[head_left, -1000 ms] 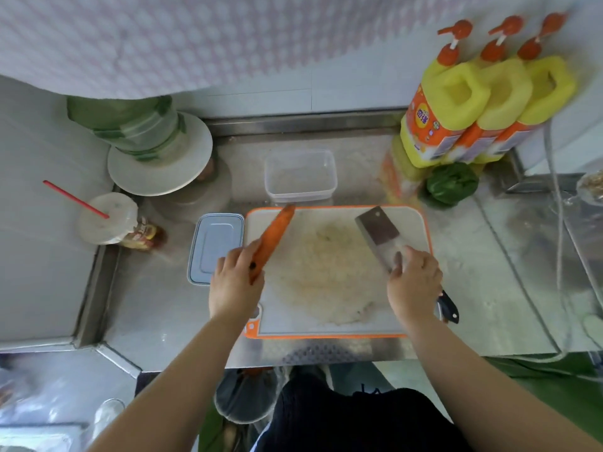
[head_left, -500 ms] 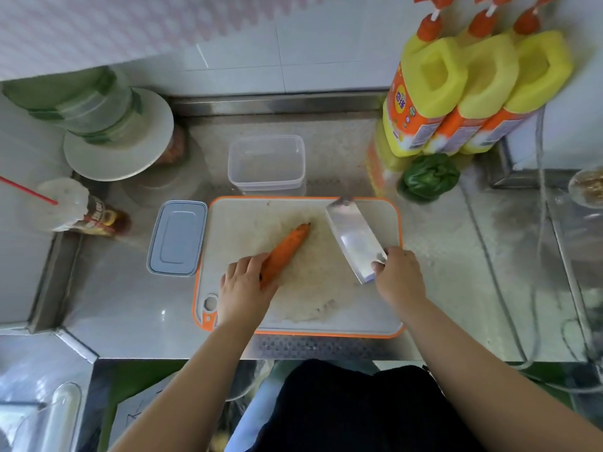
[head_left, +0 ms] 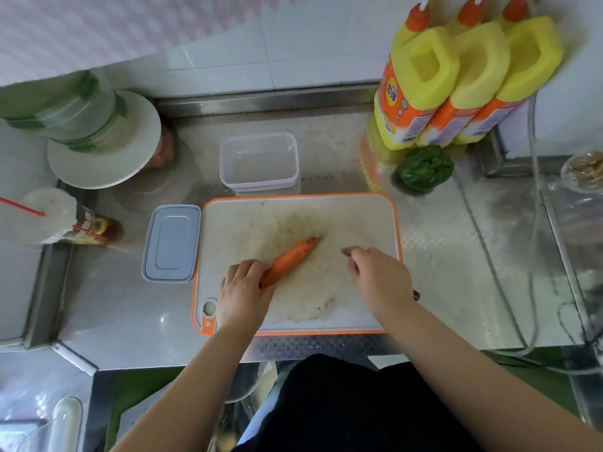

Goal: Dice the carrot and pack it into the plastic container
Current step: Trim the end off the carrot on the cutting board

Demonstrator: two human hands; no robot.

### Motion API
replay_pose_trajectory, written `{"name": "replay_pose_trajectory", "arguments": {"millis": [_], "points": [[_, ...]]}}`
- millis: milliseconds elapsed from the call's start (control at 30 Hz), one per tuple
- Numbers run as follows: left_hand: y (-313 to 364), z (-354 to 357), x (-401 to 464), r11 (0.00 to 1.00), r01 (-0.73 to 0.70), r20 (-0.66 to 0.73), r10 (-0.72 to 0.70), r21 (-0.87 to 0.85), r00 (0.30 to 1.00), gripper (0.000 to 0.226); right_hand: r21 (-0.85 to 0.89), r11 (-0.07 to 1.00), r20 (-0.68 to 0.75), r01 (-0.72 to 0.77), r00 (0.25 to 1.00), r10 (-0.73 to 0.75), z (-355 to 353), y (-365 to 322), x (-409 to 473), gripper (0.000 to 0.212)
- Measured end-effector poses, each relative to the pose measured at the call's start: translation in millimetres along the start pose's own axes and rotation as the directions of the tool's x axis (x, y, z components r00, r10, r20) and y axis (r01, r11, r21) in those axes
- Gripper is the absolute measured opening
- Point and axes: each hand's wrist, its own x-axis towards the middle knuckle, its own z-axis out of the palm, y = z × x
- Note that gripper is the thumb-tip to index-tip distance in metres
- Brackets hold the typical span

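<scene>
Since half a second ago the cleaver blade is dropping out of sight: only a dark tip of handle (head_left: 416,294) is showing past the right wrist, and the carrot is lying lower on the board.

Fingers of the left hand (head_left: 243,296) are curling round the thick end of the one carrot (head_left: 290,261), which is lying slanted on the one board (head_left: 359,223), tip pointing up and right. Right hand (head_left: 380,277) is hanging knuckles-up over the board's right half, fingers bent down; whether they are gripping the handle I cannot tell.

One clear container (head_left: 259,164) is standing just behind the board, and one grey lid (head_left: 171,243) is lying flat just beside the board's left edge. Three yellow bottles (head_left: 463,83) are lining up at the back right, one green vegetable (head_left: 422,169) in front of them. One cup (head_left: 49,215) with a red straw is sitting far left.

Everything is resting on a steel counter (head_left: 473,256) against white wall tiles (head_left: 293,47). Both forearms are reaching in from below.
</scene>
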Motion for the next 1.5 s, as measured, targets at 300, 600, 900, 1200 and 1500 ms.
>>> {"name": "replay_pose_trajectory", "arguments": {"millis": [300,600,900,1200,1500], "points": [[-5,1,1,1.000,-0.031,-0.009,0.031,-0.004,0.999,0.040,-0.193,0.981,-0.031,0.014,0.999,-0.020,26,-14,-14,0.046],[-8,-6,8,0.999,-0.046,0.036,0.047,-0.022,0.998,0.039,-0.260,0.964,-0.041,-0.055,0.998,0.046,25,-21,-10,0.055],[-9,-13,15,0.998,-0.033,0.088,0.037,-0.052,0.995,0.040,-0.281,0.959,0.079,-0.032,0.995,0.056,12,-23,-8,0.046],[-9,-22,23,0.998,-0.011,0.165,0.021,-0.061,0.986,0.041,-0.292,0.954,0.111,-0.067,0.988,0.104,11,-36,-3,0.042],[-9,-22,22,0.996,-0.024,0.165,0.037,-0.081,0.986,0.040,-0.287,0.957,0.153,-0.035,0.985,0.082,14,-37,1,0.037]]}}
